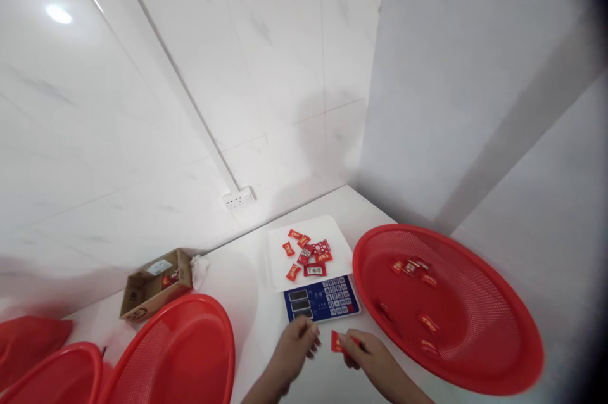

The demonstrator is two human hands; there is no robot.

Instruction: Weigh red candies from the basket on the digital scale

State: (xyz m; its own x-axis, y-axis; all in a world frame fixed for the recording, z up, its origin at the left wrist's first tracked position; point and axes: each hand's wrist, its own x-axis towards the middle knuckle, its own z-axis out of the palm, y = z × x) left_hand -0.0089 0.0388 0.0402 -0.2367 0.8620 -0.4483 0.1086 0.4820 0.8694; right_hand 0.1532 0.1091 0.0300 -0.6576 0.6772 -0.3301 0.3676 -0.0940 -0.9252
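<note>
My right hand (368,353) pinches a small red candy packet (337,341) just in front of a digital scale (322,298) with a blue keypad. My left hand (295,346) hovers close beside it, fingers curled, and I cannot see anything in it. Several red packets (308,253) lie on the scale's white tray (280,271). To the right a large red mesh basket (479,353) holds several more packets (428,323).
Another red basket (180,353) sits at the lower left, with a third (52,375) beyond it and a red bag (28,334). A small cardboard box (154,290) stands by the wall. A wall socket (238,199) is above the white table.
</note>
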